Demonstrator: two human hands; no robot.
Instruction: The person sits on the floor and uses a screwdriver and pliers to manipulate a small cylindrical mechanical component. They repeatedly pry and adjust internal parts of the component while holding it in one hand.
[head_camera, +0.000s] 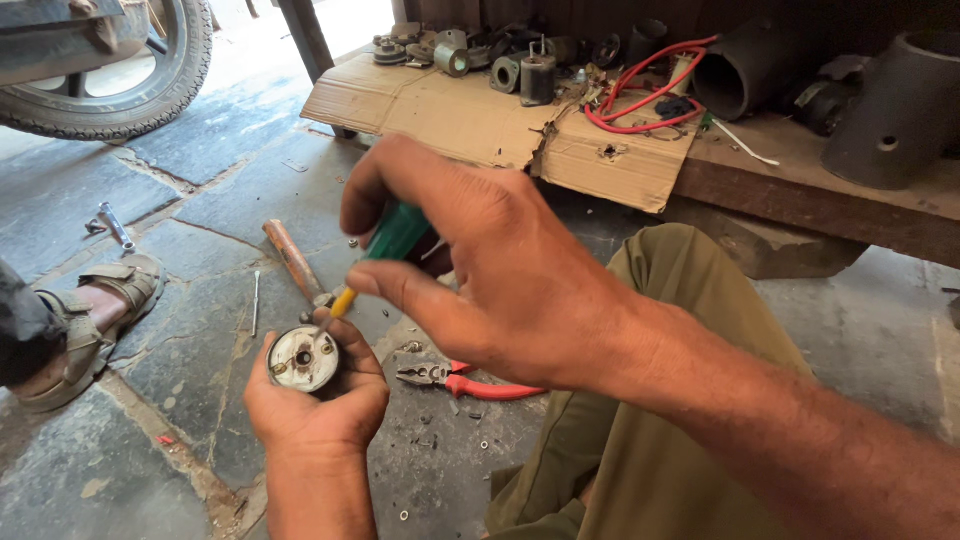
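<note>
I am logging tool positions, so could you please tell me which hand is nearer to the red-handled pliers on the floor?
Left. The left hand, holding a round metal part, sits just left of the red-handled pliers. The right hand, holding a green-handled screwdriver, is raised above them.

Red pliers (470, 382), hammer (293, 262), tyre (120, 90)

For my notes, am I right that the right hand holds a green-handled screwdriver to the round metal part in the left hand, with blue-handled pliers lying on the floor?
Nearly: the head view shows the pliers have red handles, not blue. The right hand does hold the green-handled screwdriver to the round metal part in the left hand.
</note>
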